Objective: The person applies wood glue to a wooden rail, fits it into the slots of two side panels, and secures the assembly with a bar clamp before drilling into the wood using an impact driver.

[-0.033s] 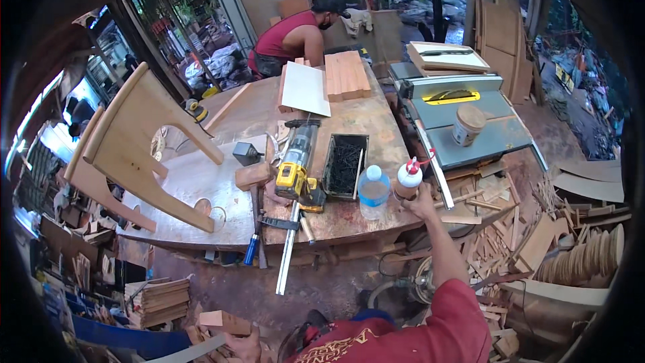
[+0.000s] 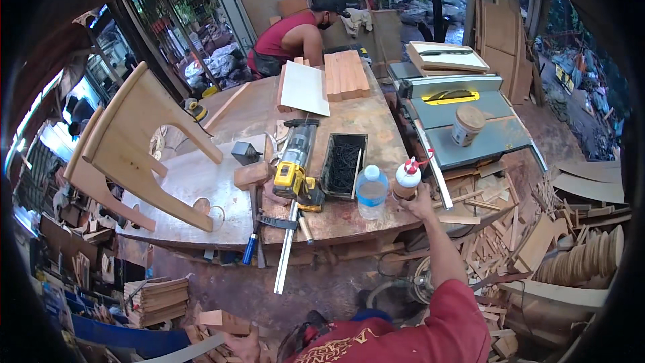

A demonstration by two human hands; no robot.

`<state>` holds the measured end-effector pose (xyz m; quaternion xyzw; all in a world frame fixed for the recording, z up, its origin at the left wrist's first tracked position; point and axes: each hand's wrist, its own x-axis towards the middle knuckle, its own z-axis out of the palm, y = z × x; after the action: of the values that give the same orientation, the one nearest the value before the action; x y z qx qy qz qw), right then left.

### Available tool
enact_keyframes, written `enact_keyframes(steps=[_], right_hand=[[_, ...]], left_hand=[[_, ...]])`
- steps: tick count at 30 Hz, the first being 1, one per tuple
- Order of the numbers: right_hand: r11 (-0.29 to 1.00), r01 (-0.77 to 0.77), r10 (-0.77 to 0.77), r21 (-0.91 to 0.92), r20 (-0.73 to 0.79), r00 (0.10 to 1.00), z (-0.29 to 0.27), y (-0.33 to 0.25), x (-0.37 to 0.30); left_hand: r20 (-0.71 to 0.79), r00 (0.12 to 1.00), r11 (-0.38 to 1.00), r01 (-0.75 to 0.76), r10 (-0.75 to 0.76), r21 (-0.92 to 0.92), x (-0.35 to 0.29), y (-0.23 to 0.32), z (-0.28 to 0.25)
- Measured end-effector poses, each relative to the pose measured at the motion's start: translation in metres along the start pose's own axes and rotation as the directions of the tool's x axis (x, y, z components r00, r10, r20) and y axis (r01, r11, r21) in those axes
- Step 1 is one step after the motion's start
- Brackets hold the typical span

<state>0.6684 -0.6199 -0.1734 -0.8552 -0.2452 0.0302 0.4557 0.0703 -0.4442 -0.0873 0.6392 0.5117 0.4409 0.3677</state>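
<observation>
My right hand (image 2: pixel 422 203) is wrapped round a squeeze bottle (image 2: pixel 407 177) with a white top, a red nozzle and a brownish lower part, at the near right edge of the workbench (image 2: pixel 349 225). Just left of it stands a clear plastic water bottle (image 2: pixel 372 191) with a blue band. Low at the left, my left hand (image 2: pixel 243 347) is closed on a wooden block (image 2: pixel 225 323); the picture's lower edge hides part of this hand. A pale strip (image 2: pixel 185 349) runs up to that hand, and whether it is held too is unclear.
Mid-bench lie a yellow cordless tool (image 2: pixel 290 178), a bar clamp (image 2: pixel 285 262), a mallet (image 2: pixel 254 176) and a box of dark screws or nails (image 2: pixel 344 165). A chair frame (image 2: pixel 144 141) stands left. Right is a table saw (image 2: pixel 463 121) with its blade showing. A co-worker (image 2: pixel 289 40) bends beyond the bench.
</observation>
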Motion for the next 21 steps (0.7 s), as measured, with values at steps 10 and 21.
enact_keyframes(steps=[10, 21], right_hand=[[0.825, -0.047, 0.190, 0.563, -0.198, 0.962, -0.022, 0.006, -0.071], [0.895, 0.227, 0.026, 0.383, -0.554, 0.832, -0.203, -0.168, -0.211]], left_hand=[[0.189, 0.974, 0.992, 0.127, -0.122, -0.017, -0.006, 0.026, 0.021], [0.198, 0.980, 0.996, 0.020, -0.003, -0.085, 0.028, 0.014, -0.011]])
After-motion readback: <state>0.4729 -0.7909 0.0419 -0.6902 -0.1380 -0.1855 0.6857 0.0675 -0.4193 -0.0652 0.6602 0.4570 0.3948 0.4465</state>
